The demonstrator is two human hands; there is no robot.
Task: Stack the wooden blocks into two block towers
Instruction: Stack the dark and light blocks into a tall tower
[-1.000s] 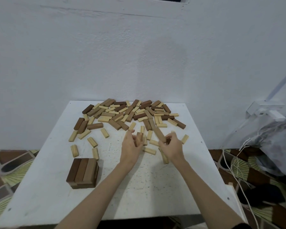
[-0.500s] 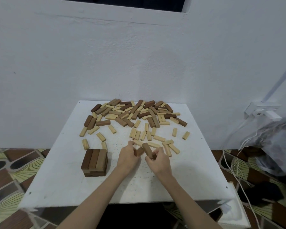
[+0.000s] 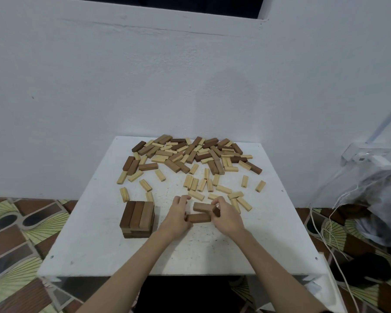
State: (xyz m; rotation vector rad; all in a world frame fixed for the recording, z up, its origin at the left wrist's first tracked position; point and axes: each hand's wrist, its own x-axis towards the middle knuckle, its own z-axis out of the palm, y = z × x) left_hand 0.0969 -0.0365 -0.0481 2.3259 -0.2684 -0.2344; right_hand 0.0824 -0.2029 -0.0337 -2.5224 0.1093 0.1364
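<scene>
Two dark blocks now lie side by side on the white bench [image 3: 99,245], between the hands, where half a second ago they were held up off the surface and a second ago both hands were back at the edge of the loose pile [image 3: 190,154]. The left hand [image 3: 176,216] grips the end of the nearer dark block [image 3: 198,218], its fingers curled round it. The right hand [image 3: 226,216] holds the farther dark block [image 3: 202,206], fingertips pinching its right end; a third dark piece seems tucked under that palm, though I cannot tell for sure. Both blocks sit just right of the first tower [image 3: 138,219], which is a few layers high, three blocks across on top.

By my reading, this is the ground layer of the second tower being laid down. It needs a third block alongside, squared up, before the next layer goes crosswise. Most blocks, dark and pale, are yet to be stacked.
</scene>
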